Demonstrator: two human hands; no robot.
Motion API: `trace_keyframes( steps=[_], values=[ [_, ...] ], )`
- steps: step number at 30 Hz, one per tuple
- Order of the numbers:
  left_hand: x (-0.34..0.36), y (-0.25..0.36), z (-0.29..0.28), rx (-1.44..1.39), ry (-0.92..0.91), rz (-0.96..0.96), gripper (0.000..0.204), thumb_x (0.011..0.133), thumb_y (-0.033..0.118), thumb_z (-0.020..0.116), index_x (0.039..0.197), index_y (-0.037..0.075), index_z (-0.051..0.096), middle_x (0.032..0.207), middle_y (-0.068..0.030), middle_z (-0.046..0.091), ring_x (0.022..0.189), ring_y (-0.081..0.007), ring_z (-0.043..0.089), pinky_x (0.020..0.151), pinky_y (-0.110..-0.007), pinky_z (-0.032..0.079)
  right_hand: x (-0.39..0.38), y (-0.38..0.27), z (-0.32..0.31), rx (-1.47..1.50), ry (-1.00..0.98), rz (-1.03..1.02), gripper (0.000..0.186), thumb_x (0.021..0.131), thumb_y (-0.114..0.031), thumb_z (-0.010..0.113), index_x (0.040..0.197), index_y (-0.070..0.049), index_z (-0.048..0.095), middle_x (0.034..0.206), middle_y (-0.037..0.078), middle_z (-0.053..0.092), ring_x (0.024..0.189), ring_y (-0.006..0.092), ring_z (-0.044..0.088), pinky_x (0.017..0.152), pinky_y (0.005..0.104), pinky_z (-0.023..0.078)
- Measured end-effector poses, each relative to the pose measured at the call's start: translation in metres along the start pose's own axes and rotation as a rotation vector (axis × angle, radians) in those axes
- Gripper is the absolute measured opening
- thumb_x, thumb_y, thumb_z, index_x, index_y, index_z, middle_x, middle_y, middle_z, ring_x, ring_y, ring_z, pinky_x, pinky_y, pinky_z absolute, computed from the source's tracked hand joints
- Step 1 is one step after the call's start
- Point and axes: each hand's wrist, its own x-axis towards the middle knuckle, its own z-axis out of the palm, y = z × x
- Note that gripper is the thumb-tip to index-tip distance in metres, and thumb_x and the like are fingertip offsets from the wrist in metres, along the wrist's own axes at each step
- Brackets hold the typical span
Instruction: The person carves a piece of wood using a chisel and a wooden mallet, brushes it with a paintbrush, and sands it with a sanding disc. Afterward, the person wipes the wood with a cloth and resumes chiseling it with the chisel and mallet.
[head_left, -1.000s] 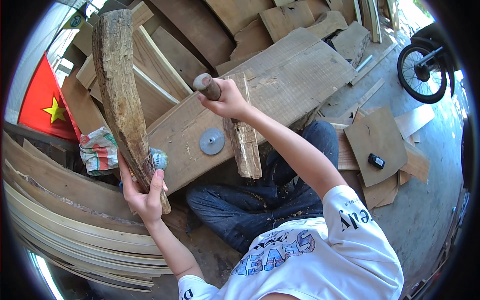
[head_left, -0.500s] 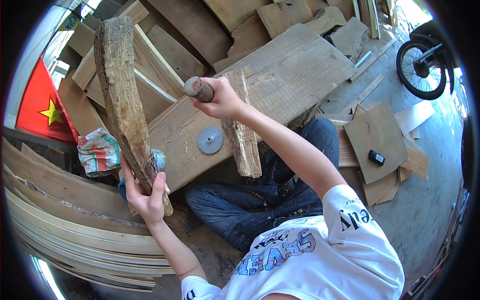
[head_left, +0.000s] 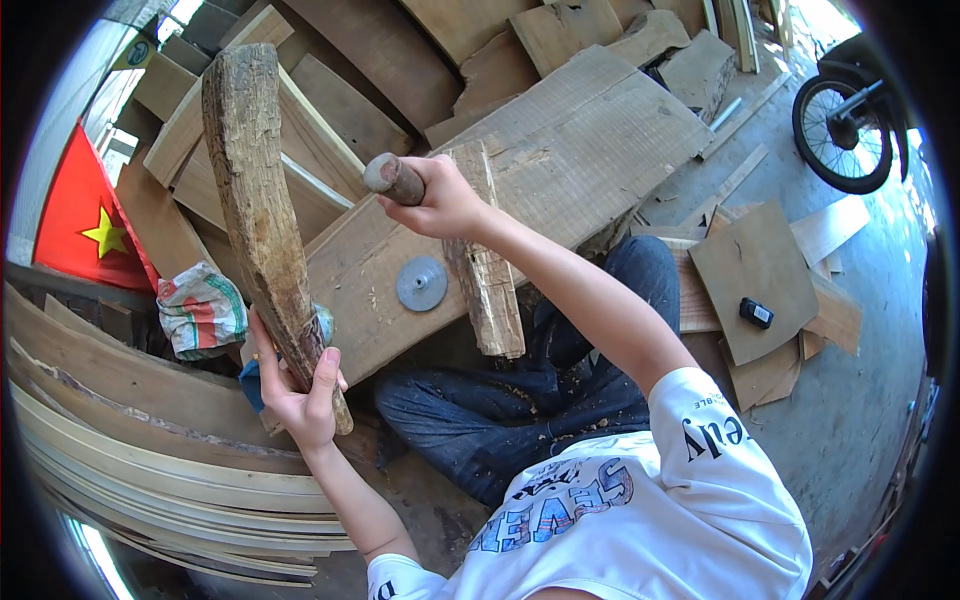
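My left hand [head_left: 310,408] is wrapped round the narrow end of a long, rough wooden club [head_left: 250,165], which is raised with its thick end pointing away from me. My right hand [head_left: 450,198] grips a chisel by its round handle [head_left: 394,178], the handle's blunt end toward me. The chisel's blade is hidden behind the hand. Beneath my right hand and forearm lies a narrow, rough-split wood piece [head_left: 492,305], across a thick plank [head_left: 590,130]. A round grey disc [head_left: 421,284] rests on the plank, left of the wood piece.
Stacked curved wooden strips [head_left: 180,480] fill the left side. Behind them are a crumpled plastic bag [head_left: 202,312] and a red flag [head_left: 85,215] with a yellow star. Boards [head_left: 375,55] lean at the back. A small black object [head_left: 755,313] sits on a board at right, near a motorbike wheel [head_left: 842,138].
The club in my left hand has swung a little to the right, and the hand has shifted slightly with it. My right hand and the chisel stay almost in place.
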Motion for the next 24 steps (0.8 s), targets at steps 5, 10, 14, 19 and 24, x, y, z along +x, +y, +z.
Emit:
trace_keyframes(
  steps=[5, 10, 14, 19, 24],
  values=[
    [0.002, 0.005, 0.004, 0.004, -0.028, -0.007, 0.084, 0.083, -0.003, 0.065, 0.153, 0.005, 0.018, 0.099, -0.0074, 0.061, 0.057, -0.0079, 0.051, 0.049, -0.022, 0.044, 0.000, 0.002, 0.006, 0.018, -0.049, -0.094, 0.013, 0.079, -0.010, 0.071, 0.087, -0.002, 0.064, 0.062, 0.007, 0.056, 0.055, 0.0115, 0.048, 0.054, 0.0291, 0.043],
    [-0.004, 0.011, -0.001, 0.025, -0.036, 0.003, 0.084, 0.083, -0.004, 0.065, 0.152, 0.005, 0.019, 0.102, -0.0083, 0.061, 0.060, -0.0081, 0.052, 0.050, -0.022, 0.045, 0.004, 0.001, -0.001, -0.003, -0.074, 0.003, 0.015, 0.078, -0.010, 0.071, 0.088, -0.001, 0.064, 0.065, 0.008, 0.058, 0.058, 0.0121, 0.050, 0.057, 0.0295, 0.045],
    [-0.008, 0.014, -0.005, 0.042, -0.045, 0.011, 0.084, 0.082, -0.004, 0.066, 0.152, 0.004, 0.020, 0.108, -0.0097, 0.062, 0.063, -0.0084, 0.053, 0.051, -0.021, 0.046, 0.003, -0.005, -0.005, -0.001, -0.051, 0.025, 0.015, 0.074, -0.010, 0.070, 0.083, -0.001, 0.062, 0.065, 0.012, 0.058, 0.057, 0.0203, 0.054, 0.058, 0.0322, 0.046],
    [-0.009, 0.011, -0.002, 0.060, -0.048, -0.002, 0.084, 0.082, -0.004, 0.066, 0.152, 0.003, 0.020, 0.107, -0.0090, 0.061, 0.063, -0.0083, 0.053, 0.051, -0.021, 0.046, 0.000, -0.004, -0.001, -0.007, -0.033, 0.019, 0.017, 0.069, -0.012, 0.069, 0.080, -0.002, 0.060, 0.065, 0.017, 0.058, 0.060, 0.0335, 0.059, 0.058, 0.0364, 0.047],
    [-0.009, 0.009, 0.001, 0.035, -0.071, -0.031, 0.084, 0.082, -0.004, 0.066, 0.152, 0.004, 0.020, 0.103, -0.0076, 0.061, 0.060, -0.0076, 0.052, 0.050, -0.021, 0.045, -0.001, -0.007, 0.003, -0.002, 0.002, 0.014, 0.018, 0.069, -0.011, 0.070, 0.081, -0.002, 0.060, 0.065, 0.016, 0.058, 0.059, 0.0327, 0.058, 0.058, 0.0360, 0.047]
  ],
)
